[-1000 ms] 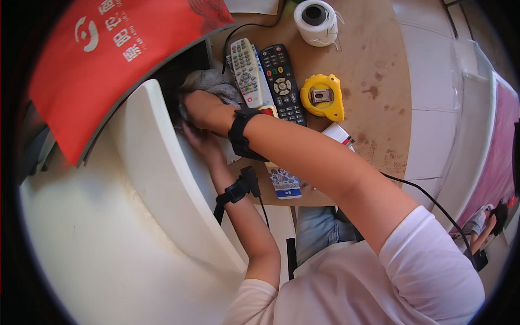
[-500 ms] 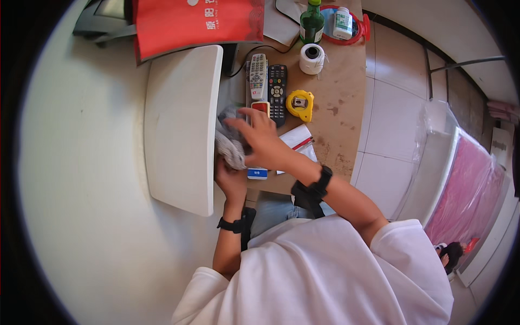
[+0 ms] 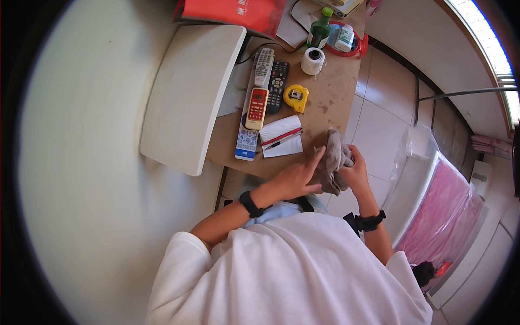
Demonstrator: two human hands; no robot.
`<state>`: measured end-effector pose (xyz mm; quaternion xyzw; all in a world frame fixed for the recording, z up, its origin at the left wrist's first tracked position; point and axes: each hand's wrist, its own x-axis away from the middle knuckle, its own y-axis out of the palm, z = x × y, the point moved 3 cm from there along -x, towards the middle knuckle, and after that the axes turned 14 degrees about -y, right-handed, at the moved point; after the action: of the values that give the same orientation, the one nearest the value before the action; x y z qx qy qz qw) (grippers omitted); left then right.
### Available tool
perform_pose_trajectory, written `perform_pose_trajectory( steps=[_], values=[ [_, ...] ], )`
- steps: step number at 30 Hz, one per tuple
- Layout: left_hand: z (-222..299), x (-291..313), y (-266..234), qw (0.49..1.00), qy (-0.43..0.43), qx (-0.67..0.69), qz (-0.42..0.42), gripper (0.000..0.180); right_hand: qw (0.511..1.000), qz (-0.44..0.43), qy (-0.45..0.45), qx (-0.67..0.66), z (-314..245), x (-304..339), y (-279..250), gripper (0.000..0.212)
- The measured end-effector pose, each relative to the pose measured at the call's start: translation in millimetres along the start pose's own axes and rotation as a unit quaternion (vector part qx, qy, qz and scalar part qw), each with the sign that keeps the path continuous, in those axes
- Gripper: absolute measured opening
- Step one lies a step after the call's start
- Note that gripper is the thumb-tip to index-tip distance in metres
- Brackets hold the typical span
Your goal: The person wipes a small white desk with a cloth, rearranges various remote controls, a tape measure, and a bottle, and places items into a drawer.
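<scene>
A crumpled grey-brown cloth [image 3: 335, 160] is bunched up near the table's front right corner. My right hand [image 3: 355, 170] grips it from the right, fingers curled into the folds. From the left, my left hand [image 3: 295, 177] comes up to the cloth with fingers stretched and apart; whether its fingertips touch the fabric I cannot tell. Left of the cloth, a red pen and a dark pen lie on a folded white tissue [image 3: 281, 142]. Beyond that is a yellow tape measure [image 3: 296, 99].
A red and cream remote [image 3: 257, 108], a black remote [image 3: 277, 86] and a grey remote [image 3: 264, 66] lie together on a blue-white box [image 3: 246, 142]. A white board [image 3: 187, 97] stands left. Farther back are a thread spool [image 3: 312, 61], green bottle [image 3: 319, 30] and red bag [image 3: 233, 15].
Both hands and the cloth have moved from beside the white board to the table's right front corner. The left hand's fingers now show apart, and the view has shifted slightly.
</scene>
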<state>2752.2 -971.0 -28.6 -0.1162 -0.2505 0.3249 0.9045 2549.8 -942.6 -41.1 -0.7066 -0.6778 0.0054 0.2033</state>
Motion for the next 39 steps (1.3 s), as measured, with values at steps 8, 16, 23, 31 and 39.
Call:
perform_pose_trajectory(
  steps=[8,16,23,31,39],
  values=[
    [-43,4,-42,0.970,-0.077,-0.130,0.188,0.033,0.904,0.083,-0.082,0.411,1,-30,47,0.078],
    [-65,41,-107,0.934,-0.120,-0.093,0.322,0.025,0.935,-0.114,-0.030,0.333,-72,-124,2,0.084],
    [-57,-8,-109,0.941,-0.073,0.036,0.330,0.023,0.941,0.138,-0.213,0.224,28,-278,1,0.101],
    [-60,-34,-103,0.949,-0.038,0.050,0.310,0.022,0.937,0.136,-0.289,0.140,5,-287,27,0.069],
    [-86,8,-103,0.920,-0.055,0.061,0.383,0.057,0.928,0.011,-0.367,0.065,-70,-159,103,0.070]
  ],
)
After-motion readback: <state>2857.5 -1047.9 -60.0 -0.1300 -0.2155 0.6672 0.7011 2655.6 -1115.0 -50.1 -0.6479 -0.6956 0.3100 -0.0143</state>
